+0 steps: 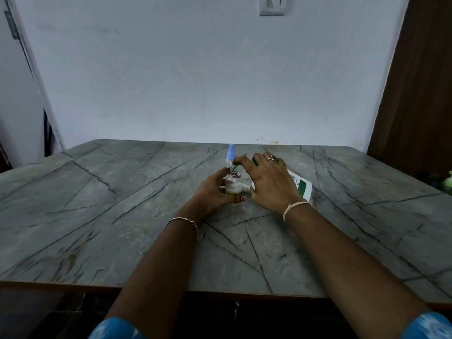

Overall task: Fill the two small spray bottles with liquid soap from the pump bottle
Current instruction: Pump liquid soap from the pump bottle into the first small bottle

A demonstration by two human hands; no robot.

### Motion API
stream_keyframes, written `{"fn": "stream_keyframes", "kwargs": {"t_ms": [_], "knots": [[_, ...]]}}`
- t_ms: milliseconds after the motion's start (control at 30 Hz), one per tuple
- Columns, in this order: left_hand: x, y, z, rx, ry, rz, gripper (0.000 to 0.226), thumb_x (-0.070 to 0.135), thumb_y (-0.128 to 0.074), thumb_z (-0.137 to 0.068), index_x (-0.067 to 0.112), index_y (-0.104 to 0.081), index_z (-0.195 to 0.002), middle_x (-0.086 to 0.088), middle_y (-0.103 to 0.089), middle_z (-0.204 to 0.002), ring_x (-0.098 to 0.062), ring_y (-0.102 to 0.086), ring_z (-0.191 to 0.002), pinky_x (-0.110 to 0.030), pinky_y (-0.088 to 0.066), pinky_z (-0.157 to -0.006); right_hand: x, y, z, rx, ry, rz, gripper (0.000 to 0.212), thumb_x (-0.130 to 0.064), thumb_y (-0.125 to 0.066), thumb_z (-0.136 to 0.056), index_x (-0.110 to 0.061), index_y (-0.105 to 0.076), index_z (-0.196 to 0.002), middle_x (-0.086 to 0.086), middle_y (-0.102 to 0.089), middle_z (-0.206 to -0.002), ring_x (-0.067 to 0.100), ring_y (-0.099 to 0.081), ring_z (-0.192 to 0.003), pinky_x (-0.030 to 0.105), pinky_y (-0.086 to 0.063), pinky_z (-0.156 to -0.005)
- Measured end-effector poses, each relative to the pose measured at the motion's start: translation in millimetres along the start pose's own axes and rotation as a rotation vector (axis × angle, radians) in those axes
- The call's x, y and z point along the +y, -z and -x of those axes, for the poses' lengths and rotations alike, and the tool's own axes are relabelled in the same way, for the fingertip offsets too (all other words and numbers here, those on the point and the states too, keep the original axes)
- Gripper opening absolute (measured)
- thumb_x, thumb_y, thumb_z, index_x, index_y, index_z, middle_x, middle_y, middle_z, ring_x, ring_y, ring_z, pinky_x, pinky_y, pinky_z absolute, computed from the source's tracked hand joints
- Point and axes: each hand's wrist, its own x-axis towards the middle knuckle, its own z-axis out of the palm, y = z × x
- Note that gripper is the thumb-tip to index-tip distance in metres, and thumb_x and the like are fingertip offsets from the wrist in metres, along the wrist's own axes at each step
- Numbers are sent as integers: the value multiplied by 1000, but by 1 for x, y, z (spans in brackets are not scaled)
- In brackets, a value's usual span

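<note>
My left hand is wrapped around a small clear spray bottle standing on the table with its cap off and its threaded neck bare. A little pale liquid shows in its lower part. My right hand lies over the top of the white pump bottle with the green label, which leans toward the small bottle. Its green spout pokes out from under my fingers, just above the open neck. Right behind stands a second small spray bottle with a blue spray cap.
A small white plastic piece lies between my hands beside the held bottle. The grey marble-patterned table meets a pale wall at the back. A brown door stands at the right, with something green at the table's right edge.
</note>
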Motion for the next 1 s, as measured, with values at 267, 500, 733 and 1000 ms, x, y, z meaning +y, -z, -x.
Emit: {"fn": "stream_keyframes", "kwargs": {"t_ms": [267,500,733,1000], "knots": [[3,-2,2,13,15,27,66,8,-84,-68,34,-46,-115,-2,-62,-108,-23,-64,-106,-34,-53,-93,7,4,6,-28,21,23,79,-23,-65,-77,-37,-26,-144,7,-55,-108,28,-51,-106,42,-40,-88],[0,1,-2,2,3,-16,71,12,-85,-66,24,-51,-128,-6,-65,-116,-20,-65,-104,-36,-54,-93,1,1,-2,6,4,-45,68,-27,-71,-73,-33,-39,-133,4,-56,-106,27,-52,-105,44,-42,-86],[3,-1,2,24,15,9,73,14,-86,-66,33,-46,-123,-5,-64,-117,-21,-64,-106,-39,-52,-95,5,2,3,-21,23,-15,76,-25,-67,-78,-35,-30,-144,6,-55,-106,28,-51,-104,41,-41,-85],[1,0,0,13,0,-7,67,13,-85,-67,28,-51,-123,-3,-65,-115,-17,-65,-102,-34,-55,-90,3,3,-1,-20,2,-133,67,-24,-68,-75,-35,-35,-132,1,-56,-101,26,-52,-101,42,-44,-83]]}}
